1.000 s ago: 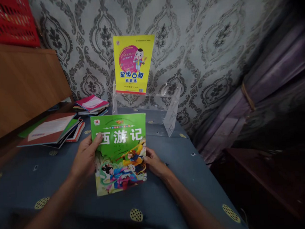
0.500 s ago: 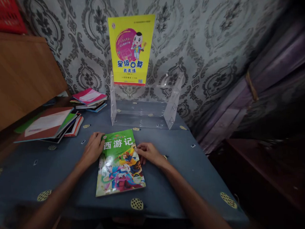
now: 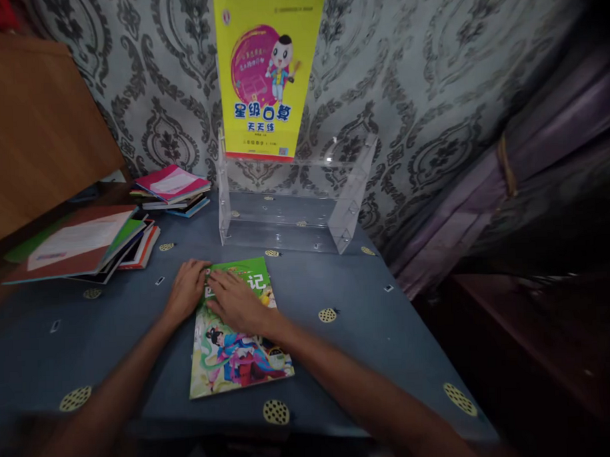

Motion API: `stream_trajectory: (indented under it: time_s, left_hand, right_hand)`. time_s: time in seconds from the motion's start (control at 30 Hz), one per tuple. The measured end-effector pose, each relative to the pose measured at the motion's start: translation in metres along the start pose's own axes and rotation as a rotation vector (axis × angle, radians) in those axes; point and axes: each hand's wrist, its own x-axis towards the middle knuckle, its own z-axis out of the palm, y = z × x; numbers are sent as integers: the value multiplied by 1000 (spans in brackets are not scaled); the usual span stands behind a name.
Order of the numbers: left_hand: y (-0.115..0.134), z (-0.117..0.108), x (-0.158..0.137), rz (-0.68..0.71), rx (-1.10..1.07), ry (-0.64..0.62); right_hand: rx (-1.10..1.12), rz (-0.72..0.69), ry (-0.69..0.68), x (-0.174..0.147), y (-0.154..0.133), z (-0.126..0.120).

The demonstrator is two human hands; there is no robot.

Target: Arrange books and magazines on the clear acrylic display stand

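Observation:
A picture book (image 3: 244, 367) with a green top and a colourful illustrated cover lies flat on the cloth-covered table. My left hand (image 3: 187, 290) rests at its upper left edge, fingers loosely bent and touching the corner. Across the upper part of the cover lies my right hand (image 3: 236, 301), its fingers extended flat toward the left hand and hiding part of the white title. Behind the book stands a clear acrylic rack (image 3: 275, 236), with a yellow workbook (image 3: 264, 76) upright on its top tier.
Books and notebooks lie in two piles at the left: a nearer stack (image 3: 80, 243) and a farther one with a pink cover (image 3: 171, 183). A wooden panel (image 3: 41, 131) rises beside them. Patterned wall covering (image 3: 420, 84) is behind, and a purple curtain (image 3: 459, 216) hangs at the right.
My right hand has moved left from the book's right edge onto the upper cover. My left hand stays at the left edge. The view has shifted slightly closer and downward.

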Motion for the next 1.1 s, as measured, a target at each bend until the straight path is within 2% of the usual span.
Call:
stream_trajectory:
  time_s: [0.3, 0.47, 0.67, 0.83, 0.97, 1.1]
  left_hand:
    - [4, 0, 1, -33, 25, -14]
    - [8, -2, 2, -36, 137, -30]
    - [22, -7, 22, 111, 357, -130]
    - [38, -14, 34, 263, 570, -230]
    - [54, -6, 26, 317, 484, -257]
    - [89, 10, -13, 492, 288, -291]
  right_hand:
    - [-30, 284, 45, -26, 64, -12]
    - [59, 308, 98, -37, 83, -13]
    - [-13, 431, 241, -40, 78, -13]
    - [-25, 530, 227, -38, 73, -20]
    - [27, 593, 236, -35, 76, -25]
    - [73, 598, 255, -35, 82, -26]
